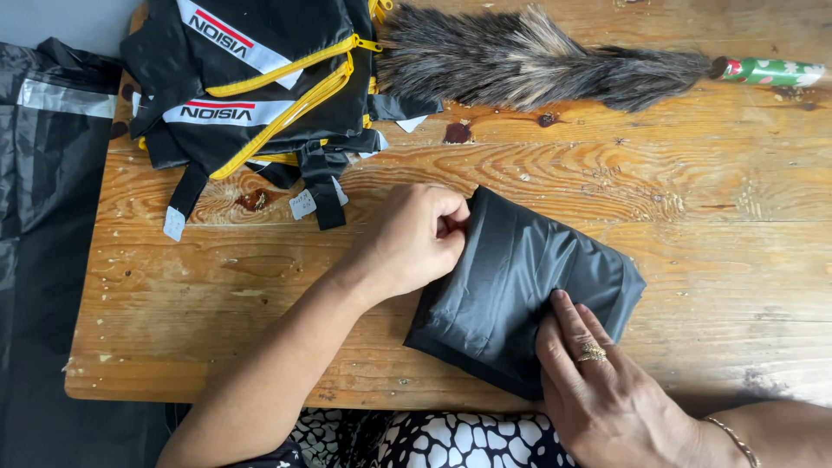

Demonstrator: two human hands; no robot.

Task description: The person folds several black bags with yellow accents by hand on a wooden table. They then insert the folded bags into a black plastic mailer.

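I am watching the folded dark grey fabric bundle (520, 286) lying on the wooden table (693, 225), its long axis slanting from near-left to far-right. My left hand (416, 238) is pinching its far-left edge with curled fingers while my right hand (598, 390) is pressing flat on its near corner. Beyond the bundle, to the left, black bags (251, 78) with yellow zips and white rectangular labels are lying piled, small white tags hanging below them.

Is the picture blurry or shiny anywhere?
Head view: mostly sharp, with the wooden table grain and the feather duster clear. Soft, even light. Faint sheen on the folded dark fabric between the left hand and right hand. A soft shadow lies under the fabric's near edge.
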